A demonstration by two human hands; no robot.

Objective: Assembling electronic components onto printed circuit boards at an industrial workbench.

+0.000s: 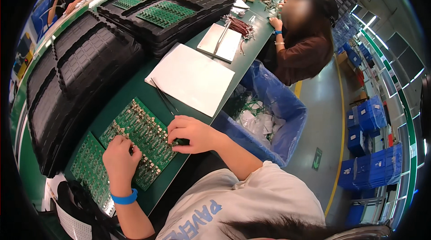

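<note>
A green circuit board panel [142,118], crowded with small pale connectors and parts, lies on the bench in front of me. Over its left part is my left hand [120,159], a blue band on the wrist and the fingers curled together; whatever they pinch is hidden. My right hand [192,135] rests at the panel's right edge, thumb and fingers closed around something small and dark that I cannot make out. A second green circuit board panel [90,161] lies to the left, partly behind my left arm. Dark tweezers [164,97] lie beyond the first panel, their upper ends over a white sheet [193,78].
Black trays [85,67] stand along the left, and stacked trays behind hold green boards [165,13]. A blue bin [287,127] with plastic waste stands right of the bench [179,159]. Ahead, a co-worker [305,46] sits near a bundle of wires [240,27].
</note>
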